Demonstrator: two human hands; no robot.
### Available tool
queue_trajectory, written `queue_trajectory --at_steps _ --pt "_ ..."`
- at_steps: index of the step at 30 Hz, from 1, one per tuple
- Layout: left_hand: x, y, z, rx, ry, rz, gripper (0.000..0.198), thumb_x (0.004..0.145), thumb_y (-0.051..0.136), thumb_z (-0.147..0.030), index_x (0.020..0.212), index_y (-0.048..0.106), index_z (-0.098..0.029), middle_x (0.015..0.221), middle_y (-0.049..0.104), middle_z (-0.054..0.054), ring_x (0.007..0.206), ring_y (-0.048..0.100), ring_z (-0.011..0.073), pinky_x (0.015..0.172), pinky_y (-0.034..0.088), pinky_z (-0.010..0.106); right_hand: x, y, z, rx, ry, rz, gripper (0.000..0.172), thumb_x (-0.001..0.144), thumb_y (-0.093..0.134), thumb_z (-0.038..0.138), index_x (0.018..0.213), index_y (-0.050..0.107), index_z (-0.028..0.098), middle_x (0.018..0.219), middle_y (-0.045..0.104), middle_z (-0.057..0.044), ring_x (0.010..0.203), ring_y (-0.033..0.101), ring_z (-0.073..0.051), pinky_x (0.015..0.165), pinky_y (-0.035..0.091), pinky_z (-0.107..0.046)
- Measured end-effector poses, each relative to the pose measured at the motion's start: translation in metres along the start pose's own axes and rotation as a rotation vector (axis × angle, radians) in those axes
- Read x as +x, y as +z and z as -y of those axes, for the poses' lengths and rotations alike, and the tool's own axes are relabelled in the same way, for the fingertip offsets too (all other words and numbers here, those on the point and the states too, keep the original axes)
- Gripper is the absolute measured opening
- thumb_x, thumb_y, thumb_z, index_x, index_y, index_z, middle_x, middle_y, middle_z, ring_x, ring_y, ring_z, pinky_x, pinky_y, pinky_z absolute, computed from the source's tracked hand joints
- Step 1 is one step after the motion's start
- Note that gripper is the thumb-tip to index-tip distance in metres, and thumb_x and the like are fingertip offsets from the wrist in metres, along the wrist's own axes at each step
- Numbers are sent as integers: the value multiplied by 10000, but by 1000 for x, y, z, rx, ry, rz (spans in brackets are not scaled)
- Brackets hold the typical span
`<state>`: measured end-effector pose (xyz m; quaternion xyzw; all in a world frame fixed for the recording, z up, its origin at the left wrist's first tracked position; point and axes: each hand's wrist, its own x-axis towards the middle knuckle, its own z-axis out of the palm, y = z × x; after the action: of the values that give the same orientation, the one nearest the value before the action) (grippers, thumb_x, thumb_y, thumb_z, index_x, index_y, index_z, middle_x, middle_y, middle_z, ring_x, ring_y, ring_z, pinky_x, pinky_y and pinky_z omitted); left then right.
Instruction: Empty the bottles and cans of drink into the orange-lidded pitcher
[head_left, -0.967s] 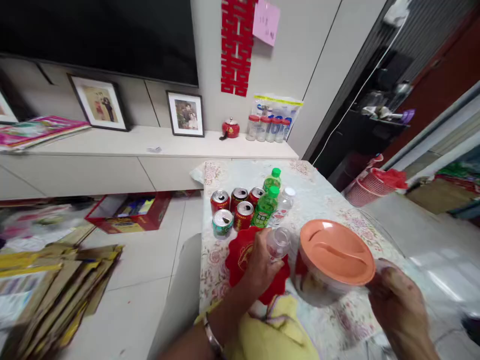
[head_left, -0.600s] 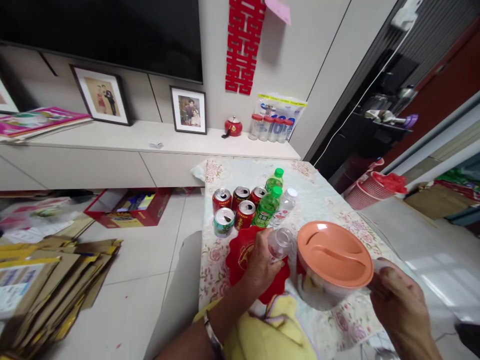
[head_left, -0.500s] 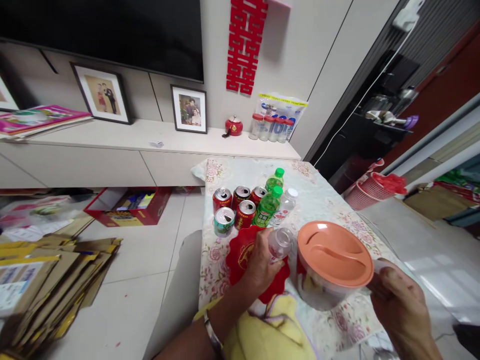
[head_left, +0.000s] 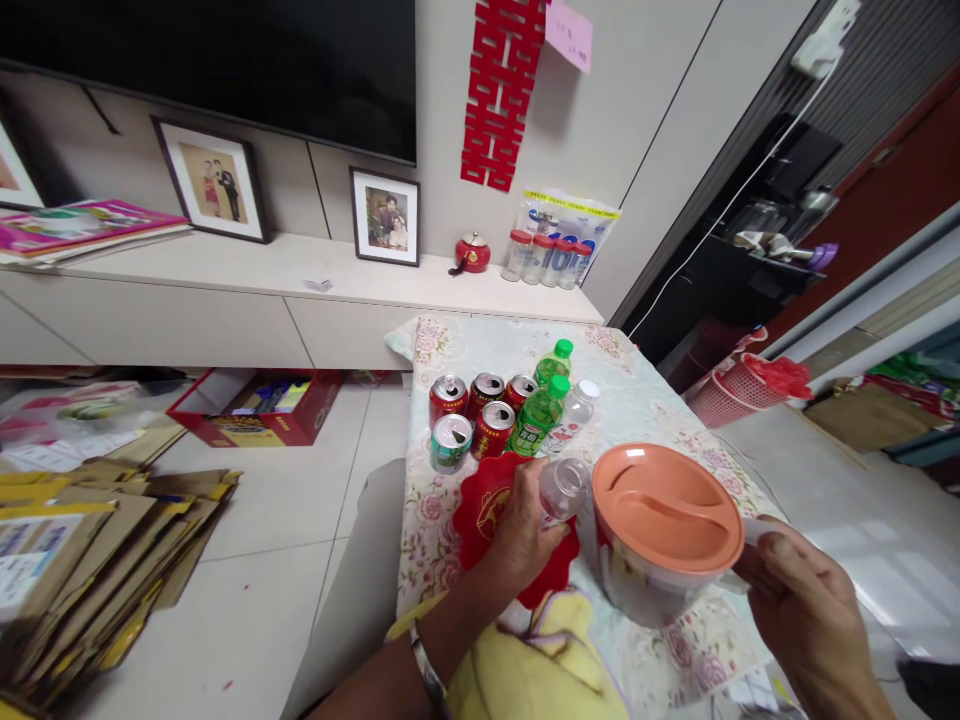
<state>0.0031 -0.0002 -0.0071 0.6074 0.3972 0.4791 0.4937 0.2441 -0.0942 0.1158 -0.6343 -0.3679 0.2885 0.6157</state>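
Left hand [head_left: 521, 535]: fingers curled round uncapped clear bottle [head_left: 564, 488], above red mat [head_left: 480, 510], at 9 o'clock from lidded pitcher [head_left: 637, 590]. Right hand [head_left: 806, 595]: thumb and fingers closed on handle [head_left: 752, 532], lidded pitcher's 3-to-4 o'clock side. Nearer green bottle [head_left: 536, 420] at 11 o'clock from clear bottle. Judgement: clear bottle probably light, thin-walled, easily dented; hold lightly mid-body. Lidded pitcher likely stiff, smooth plastic; fill unclear, weight uncertain; handle surest grip.

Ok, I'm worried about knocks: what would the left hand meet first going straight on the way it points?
Probably the orange-lidded pitcher, with the clear bottle in the left hand reaching it first; depth is unclear, so it might pass by.
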Motion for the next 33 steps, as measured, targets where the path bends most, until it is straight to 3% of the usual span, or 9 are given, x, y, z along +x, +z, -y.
queue_trajectory --at_steps 9,16,23,29,33 --pt "0 0 0 9 0 -28 843 660 732 -35 1450 527 -247 1429 662 147 1429 637 346 1250 519 518 4 -1 4 18 65 -61 466 550 998 662 759 828 282 556 431 25 535 388 -112 466 358 -273" --pt "0 1 4 -1 12 -10 842 682 737 -51 1465 495 -243 1448 631 154 1461 602 342 1273 486 520 6 -1 6 6 64 -50 476 554 1000 666 734 805 271 567 446 21 545 406 -115 475 369 -272" --pt "0 -1 0 -30 27 -4 803 711 743 -82 1469 507 -208 1465 619 190 1462 599 379 1267 476 602 7 -2 10 -3 66 -30 432 618 991 615 756 783 262 584 409 30 556 368 -113 469 340 -263" --pt "0 0 0 -33 -4 -23 853 675 752 -29 1452 498 -274 1468 634 151 1463 598 358 1274 479 571 6 0 16 -36 75 -44 482 578 1000 639 701 755 243 575 410 29 554 361 -105 476 333 -255" --pt "0 1 1 -8 17 -12 845 680 730 -37 1465 488 -239 1471 625 166 1473 593 373 1273 470 607 6 4 21 -68 71 -57 524 554 1008 645 628 712 218 571 454 14 561 375 -100 486 341 -242"
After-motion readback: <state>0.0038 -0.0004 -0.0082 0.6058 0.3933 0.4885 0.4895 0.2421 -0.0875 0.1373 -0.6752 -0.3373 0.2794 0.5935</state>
